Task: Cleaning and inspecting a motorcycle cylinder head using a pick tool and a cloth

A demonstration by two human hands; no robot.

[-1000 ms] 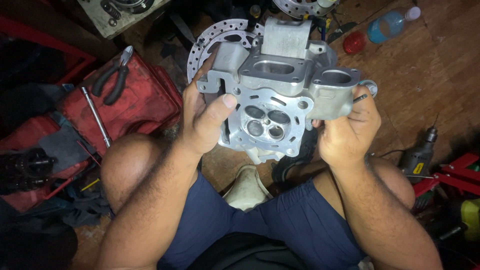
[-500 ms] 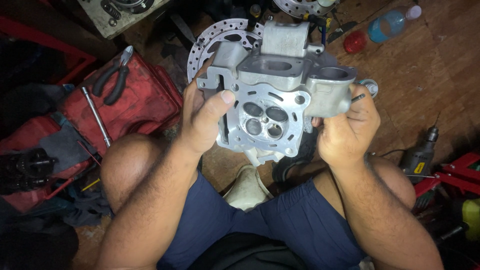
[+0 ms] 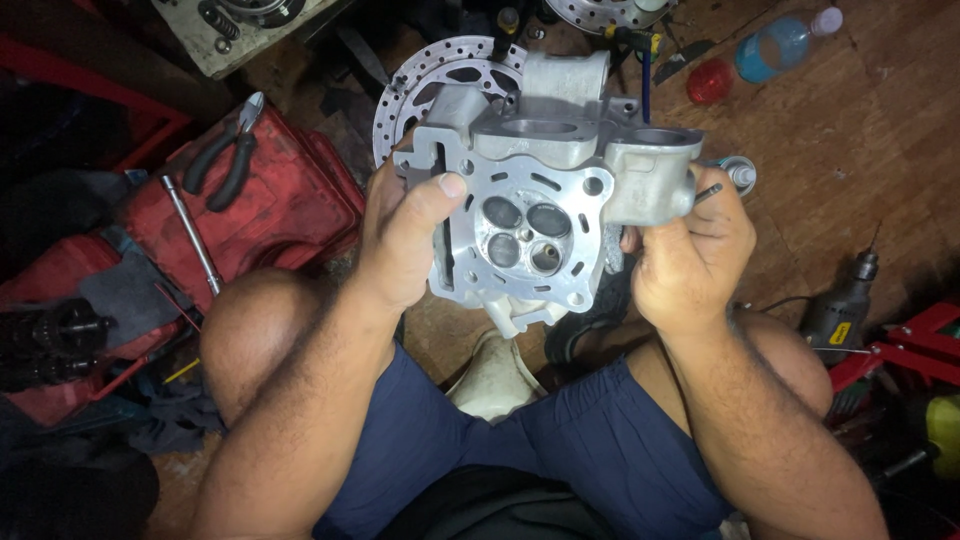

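I hold a grey cast-metal engine cylinder head (image 3: 545, 190) up above my knees, its flat gasket face with round valve seats turned toward me. My left hand (image 3: 405, 235) grips its left side, thumb pressed on the face near the upper left corner. My right hand (image 3: 690, 250) clasps the right side below the round port and also pinches a thin dark rod-like tool that pokes out to the right. A perforated brake disc (image 3: 420, 85) lies on the floor behind the head, partly hidden by it.
A red tool case (image 3: 250, 205) with black-handled pliers (image 3: 222, 155) and a steel ratchet bar (image 3: 192, 232) sits at left. A power drill (image 3: 845, 300) lies at right. A blue bottle (image 3: 775, 45) and red cap (image 3: 708, 82) rest on the wooden floor at the upper right.
The cylinder head has tilted slightly, its gasket face turning a bit more toward me. Both hands keep the same grip.
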